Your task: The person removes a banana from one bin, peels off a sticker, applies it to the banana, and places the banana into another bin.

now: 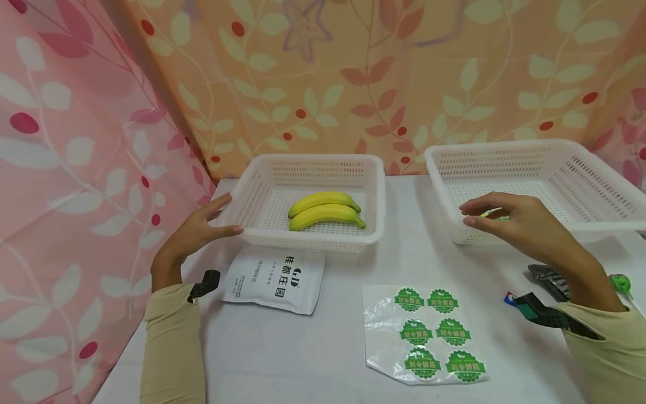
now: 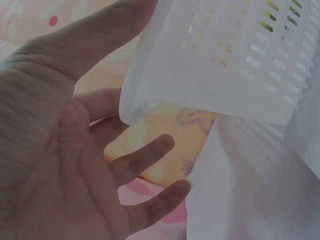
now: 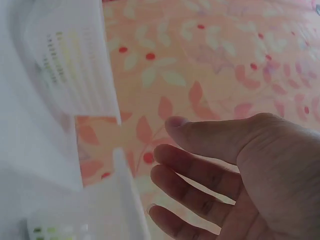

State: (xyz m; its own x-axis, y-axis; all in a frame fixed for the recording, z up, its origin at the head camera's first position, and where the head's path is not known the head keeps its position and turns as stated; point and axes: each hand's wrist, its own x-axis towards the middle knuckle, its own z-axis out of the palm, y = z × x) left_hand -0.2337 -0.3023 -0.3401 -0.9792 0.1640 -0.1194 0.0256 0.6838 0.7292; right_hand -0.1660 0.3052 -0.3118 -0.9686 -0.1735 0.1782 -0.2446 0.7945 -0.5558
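Observation:
At the left corner of the left white basket (image 1: pixel 303 238), my left hand (image 1: pixel 194 235) has its thumb at the front corner and its fingers at the side rim. The left wrist view shows its lower fingers spread and extended beside the basket wall (image 2: pixel 200 85). Two yellow bananas (image 1: pixel 325 216) lie side by side inside this basket. My right hand (image 1: pixel 525 224) is over the near left rim of the right white basket (image 1: pixel 454 191), thumb and fingertips slightly apart and holding nothing. Something green (image 1: pixel 497 213) in that basket is partly hidden behind this hand.
A white coffee pouch (image 1: pixel 275 278) lies before the left basket. Nearer the middle is a clear sheet with several green round stickers (image 1: pixel 416 332). A dark ridged object (image 1: pixel 550 280) and a green round item (image 1: pixel 619 283) lie near the right wrist. Patterned curtains (image 1: pixel 323 84) stand behind.

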